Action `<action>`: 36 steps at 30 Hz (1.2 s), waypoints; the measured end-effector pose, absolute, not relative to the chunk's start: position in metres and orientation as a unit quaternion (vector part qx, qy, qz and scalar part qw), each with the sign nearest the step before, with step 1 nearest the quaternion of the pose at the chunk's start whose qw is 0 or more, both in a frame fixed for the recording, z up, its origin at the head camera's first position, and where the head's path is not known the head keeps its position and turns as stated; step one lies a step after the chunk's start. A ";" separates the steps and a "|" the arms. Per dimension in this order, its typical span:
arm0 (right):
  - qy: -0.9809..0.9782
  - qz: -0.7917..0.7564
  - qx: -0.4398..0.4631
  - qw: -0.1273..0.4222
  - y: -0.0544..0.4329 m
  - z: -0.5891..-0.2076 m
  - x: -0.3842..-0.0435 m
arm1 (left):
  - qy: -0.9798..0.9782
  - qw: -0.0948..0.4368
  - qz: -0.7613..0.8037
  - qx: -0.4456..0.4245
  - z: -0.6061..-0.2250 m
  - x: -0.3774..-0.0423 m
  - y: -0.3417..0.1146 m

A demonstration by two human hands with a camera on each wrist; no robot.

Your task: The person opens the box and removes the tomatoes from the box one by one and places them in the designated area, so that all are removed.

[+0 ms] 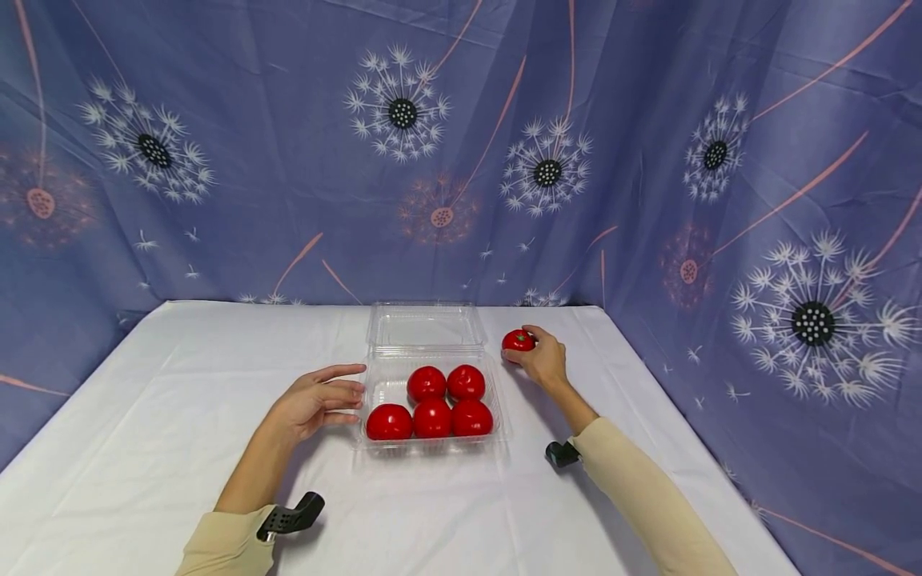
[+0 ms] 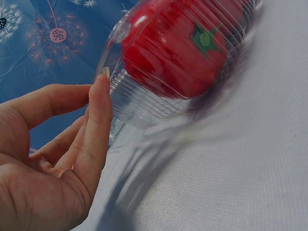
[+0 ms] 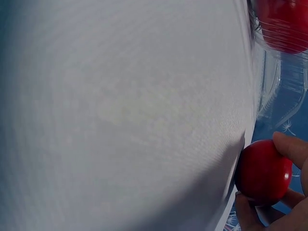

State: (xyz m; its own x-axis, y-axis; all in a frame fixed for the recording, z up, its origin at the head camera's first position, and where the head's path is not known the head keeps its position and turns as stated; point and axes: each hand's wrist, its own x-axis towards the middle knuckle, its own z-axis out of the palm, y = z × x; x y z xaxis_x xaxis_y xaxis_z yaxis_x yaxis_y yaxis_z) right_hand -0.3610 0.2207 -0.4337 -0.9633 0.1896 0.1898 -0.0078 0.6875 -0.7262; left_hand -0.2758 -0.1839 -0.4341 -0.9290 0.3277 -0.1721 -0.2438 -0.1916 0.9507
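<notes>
My right hand (image 1: 545, 359) grips a red tomato (image 1: 517, 342) with a green calyx, to the right of a clear plastic clamshell box (image 1: 389, 390). In the right wrist view the fingers and thumb curl round that tomato (image 3: 263, 173), beside the white cloth. Several red tomatoes (image 1: 432, 418) sit inside the box, three along the front and two behind; its back left spot holds none. At the box's left wall, my left hand (image 1: 317, 402) has its fingers extended. The left wrist view shows the fingertips (image 2: 99, 89) against the box's edge, near a tomato (image 2: 178, 53).
The box's clear lid (image 1: 426, 326) is hinged back and lies behind it. White cloth (image 1: 180, 416) covers the table. A blue dandelion-print curtain (image 1: 302, 160) hangs behind and along the right side. Black wrist cameras (image 1: 291, 518) stick out from the sleeves.
</notes>
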 end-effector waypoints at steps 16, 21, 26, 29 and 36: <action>-0.920 0.372 -0.055 0.106 0.224 -0.429 -0.358 | 0.602 0.190 0.775 0.034 -0.432 -0.272 -0.183; -0.922 0.360 -0.036 0.135 0.221 -0.417 -0.356 | 0.601 0.190 0.775 0.033 -0.432 -0.272 -0.182; -0.919 0.363 0.006 0.153 0.210 -0.396 -0.351 | 0.602 0.191 0.775 0.031 -0.429 -0.273 -0.183; -0.918 0.369 0.035 0.142 0.199 -0.381 -0.345 | 0.603 0.194 0.773 0.033 -0.428 -0.273 -0.184; -0.916 0.375 0.100 0.099 0.168 -0.362 -0.325 | 0.596 0.196 0.778 0.031 -0.428 -0.273 -0.184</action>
State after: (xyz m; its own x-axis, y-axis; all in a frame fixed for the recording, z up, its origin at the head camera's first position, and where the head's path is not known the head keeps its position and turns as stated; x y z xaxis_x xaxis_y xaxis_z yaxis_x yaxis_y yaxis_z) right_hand -0.3251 0.1679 -0.3618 -0.9603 -0.1092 0.2565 -0.2576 0.6994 -0.6666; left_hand -0.2727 -0.1839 -0.4279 -0.9216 0.3417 -0.1842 -0.2669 -0.2131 0.9399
